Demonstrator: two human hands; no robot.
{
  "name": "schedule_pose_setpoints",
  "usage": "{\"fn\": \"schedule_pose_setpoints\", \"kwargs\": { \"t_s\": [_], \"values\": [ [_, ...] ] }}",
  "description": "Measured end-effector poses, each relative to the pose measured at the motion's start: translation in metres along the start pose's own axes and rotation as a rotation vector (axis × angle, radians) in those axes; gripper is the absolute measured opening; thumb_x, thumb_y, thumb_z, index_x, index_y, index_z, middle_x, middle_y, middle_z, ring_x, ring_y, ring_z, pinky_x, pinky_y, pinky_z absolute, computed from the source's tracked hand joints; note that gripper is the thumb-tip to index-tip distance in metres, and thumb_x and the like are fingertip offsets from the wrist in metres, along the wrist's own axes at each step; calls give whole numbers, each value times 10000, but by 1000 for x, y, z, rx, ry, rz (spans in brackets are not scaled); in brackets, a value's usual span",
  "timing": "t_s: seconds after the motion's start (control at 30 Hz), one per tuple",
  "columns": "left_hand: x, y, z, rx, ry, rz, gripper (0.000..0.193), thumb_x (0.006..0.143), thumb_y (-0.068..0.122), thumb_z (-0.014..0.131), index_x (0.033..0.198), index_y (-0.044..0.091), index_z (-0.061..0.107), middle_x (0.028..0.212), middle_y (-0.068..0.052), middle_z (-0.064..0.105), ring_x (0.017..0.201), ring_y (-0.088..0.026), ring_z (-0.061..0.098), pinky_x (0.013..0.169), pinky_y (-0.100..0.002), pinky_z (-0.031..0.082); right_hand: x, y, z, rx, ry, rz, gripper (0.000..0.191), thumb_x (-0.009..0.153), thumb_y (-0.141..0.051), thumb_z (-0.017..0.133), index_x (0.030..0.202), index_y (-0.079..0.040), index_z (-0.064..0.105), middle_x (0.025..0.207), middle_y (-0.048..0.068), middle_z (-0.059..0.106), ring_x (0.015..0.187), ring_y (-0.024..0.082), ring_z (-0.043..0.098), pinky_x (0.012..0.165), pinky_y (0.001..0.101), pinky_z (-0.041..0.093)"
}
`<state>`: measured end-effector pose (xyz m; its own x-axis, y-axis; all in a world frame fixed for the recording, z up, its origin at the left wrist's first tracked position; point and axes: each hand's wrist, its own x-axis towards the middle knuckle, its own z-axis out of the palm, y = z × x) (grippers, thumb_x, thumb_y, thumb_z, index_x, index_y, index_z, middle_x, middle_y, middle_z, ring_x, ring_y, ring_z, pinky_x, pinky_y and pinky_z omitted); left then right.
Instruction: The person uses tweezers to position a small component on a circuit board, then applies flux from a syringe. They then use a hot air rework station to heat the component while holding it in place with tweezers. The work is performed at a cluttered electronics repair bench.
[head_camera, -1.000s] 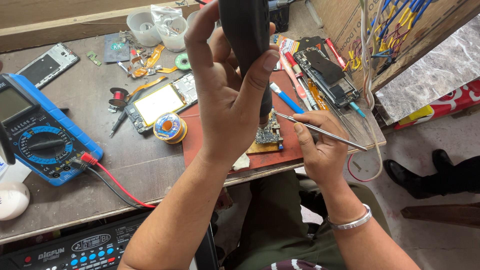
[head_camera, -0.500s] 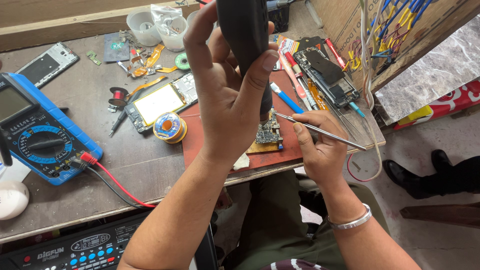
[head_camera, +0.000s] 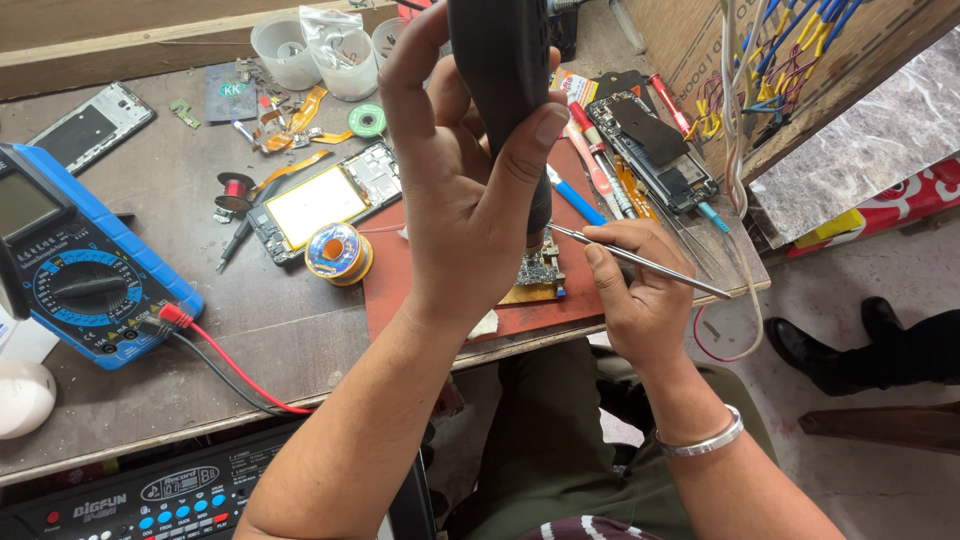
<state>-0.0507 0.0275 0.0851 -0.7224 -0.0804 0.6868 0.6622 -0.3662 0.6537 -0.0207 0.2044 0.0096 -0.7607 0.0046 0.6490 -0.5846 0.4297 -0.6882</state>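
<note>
Head view of a repair bench. The left hand (head_camera: 470, 190) was raised above the bench with its fingers wrapped tight round the thick black handle of a hot-air tool (head_camera: 500, 70), whose nozzle pointed down at a small circuit board (head_camera: 540, 268). The right hand (head_camera: 640, 290) pinched a pair of metal tweezers (head_camera: 640, 262) between thumb and fingertips, the tips reaching in at the board's upper edge; whether the tips touched a component cannot be told.

The circuit board lay on a yellowish pad on the red work mat (head_camera: 430, 290), near the front edge of the grey table (head_camera: 200, 340), directly below the nozzle. Judged from its look, the board was light, stiff and fragile, crowded with tiny parts; it would best be held by its bare edges or steadied with the tweezer tips, never pressed on the populated face. The tweezers were thin, smooth and springy, so a light pinch near mid-length should suit them.

To the left of the mat lay a spool of solder wire (head_camera: 338, 253), an opened phone (head_camera: 325, 200) and a blue multimeter (head_camera: 75, 265) with red and black leads. Another opened phone (head_camera: 650, 150) lay at the right, beside a blue-handled tool (head_camera: 575, 196). Clear plastic cups (head_camera: 285, 50) stood at the far edge.
</note>
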Motion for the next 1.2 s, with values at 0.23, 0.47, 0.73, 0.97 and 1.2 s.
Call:
{"fn": "schedule_pose_setpoints", "kwargs": {
  "t_s": [0.23,0.47,0.73,0.97,1.2],
  "values": [
    [-1,-3,1,-8,17,32,610,1192,59,706,1581,164,248,1323,-108,577,1214,-131,599,1048,-272,510,0,1,0,13,2,-9,109,1010,-28,686,1115,1,691,1051,90,665,896,140,607,803,262,486],
    [0,-3,-3,-25,20,9,633,1170,62,709,1576,154,233,1307,-116,588,1163,-140,613,1026,-274,519,-1,2,1,35,5,-2,103,1011,-13,679,1112,8,686,1056,91,658,899,128,602,807,256,488],
    [2,-5,-6,-5,26,16,633,1188,65,705,1586,165,223,1317,-119,590,1185,-131,600,1016,-265,506,-2,3,0,47,3,7,107,1012,-8,675,1117,13,684,1059,89,652,897,129,598,807,255,487],
    [2,-6,-6,20,14,16,625,1194,67,700,1583,170,223,1328,-117,582,1208,-133,596,1026,-267,509,-2,3,0,60,0,-2,114,1016,-6,672,1128,16,680,1069,93,649,928,131,602,834,256,489],
    [1,-6,-6,10,19,12,628,1187,68,703,1580,168,224,1328,-118,583,1198,-133,596,1012,-268,515,-3,4,1,75,6,23,117,1012,-3,672,1128,13,681,1076,92,644,920,128,597,827,248,488]
  ]
}}
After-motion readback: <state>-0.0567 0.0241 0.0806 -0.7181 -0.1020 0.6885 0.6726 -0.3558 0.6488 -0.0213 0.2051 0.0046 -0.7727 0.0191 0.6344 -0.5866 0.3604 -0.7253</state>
